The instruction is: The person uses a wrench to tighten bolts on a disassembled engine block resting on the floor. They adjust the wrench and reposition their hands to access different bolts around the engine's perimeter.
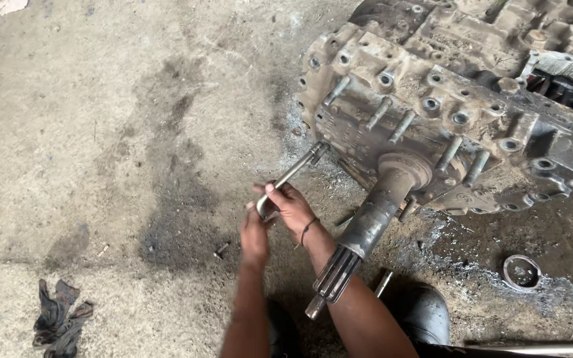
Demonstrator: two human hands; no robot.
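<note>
Nearest the camera, the person's two forearms reach forward over a dirty concrete floor (101,132). The left hand (254,235) is closed around the near end of a long metal wrench (290,178), and the right hand (292,207) is curled over the same handle end just beside it, thumb raised, a dark band on its wrist. From the hands the wrench runs up and to the right, its far tip meeting the lower left edge of a large, grimy gearbox housing (459,99). Right of the right hand, a splined shaft (366,232) juts out of the housing toward the person, crossing over the right forearm. Several studs (402,126) stand out from the housing's face beyond the hands. Far right of the hands a metal ring (522,272) lies on the floor; well to their left lies a dark rag (61,321).
</note>
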